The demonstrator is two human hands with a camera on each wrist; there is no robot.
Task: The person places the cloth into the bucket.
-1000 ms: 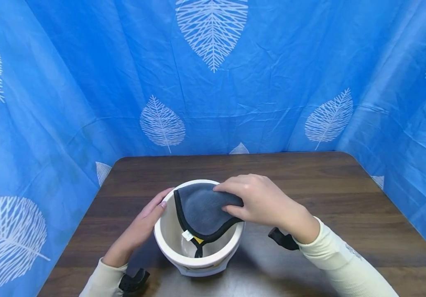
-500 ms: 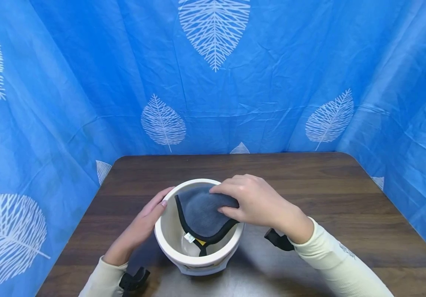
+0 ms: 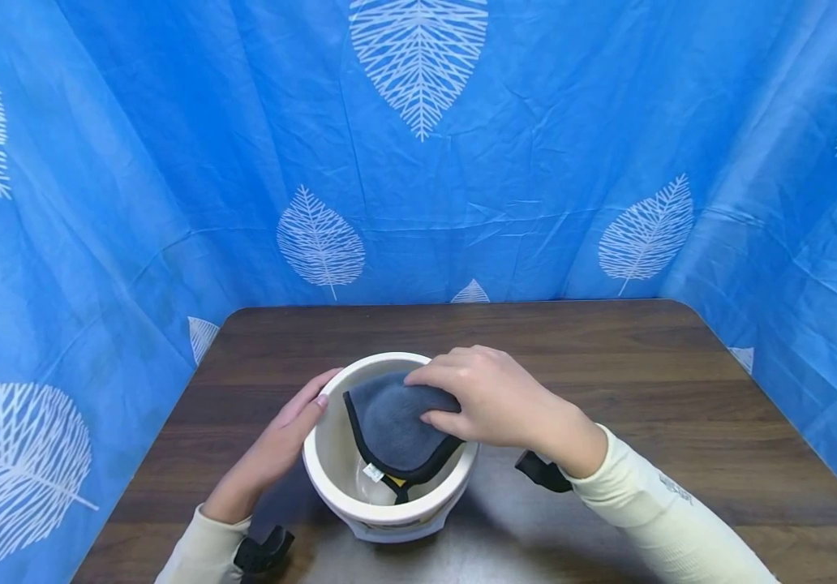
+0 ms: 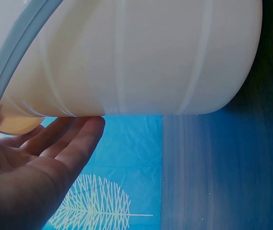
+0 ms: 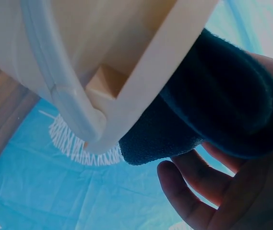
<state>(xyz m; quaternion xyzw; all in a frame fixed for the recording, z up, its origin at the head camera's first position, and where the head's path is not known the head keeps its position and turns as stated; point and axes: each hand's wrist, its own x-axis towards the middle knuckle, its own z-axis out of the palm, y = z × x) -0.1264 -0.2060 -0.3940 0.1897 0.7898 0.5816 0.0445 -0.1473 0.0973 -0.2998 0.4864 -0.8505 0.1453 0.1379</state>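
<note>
A white bucket point(image 3: 389, 514) stands upright on the table. My left hand point(image 3: 280, 442) grips its left rim, thumb over the edge and fingers along the outside; in the left wrist view those fingers touch the bucket's wall point(image 4: 146, 57). My right hand point(image 3: 495, 397) holds a folded grey cloth point(image 3: 397, 430) between thumb and fingers at the right side of the opening. Black trim, a white tag and a black loop show on the cloth, which hangs partly inside the bucket. In the right wrist view, the folded cloth point(image 5: 170, 134) crosses the rim.
The bucket's pale handle point(image 5: 59, 72) hangs down its outside. Dark wood-grain tabletop point(image 3: 572, 349) surrounds the bucket. Blue curtain point(image 3: 521, 146) with white leaf prints encloses the back and sides. A black wrist strap point(image 3: 542, 472) sits below the right wrist, another point(image 3: 263, 551) by the left.
My right hand has moved slightly left, and the cloth has sunk a little deeper into the bucket. The left hand and bucket have stayed in place.
</note>
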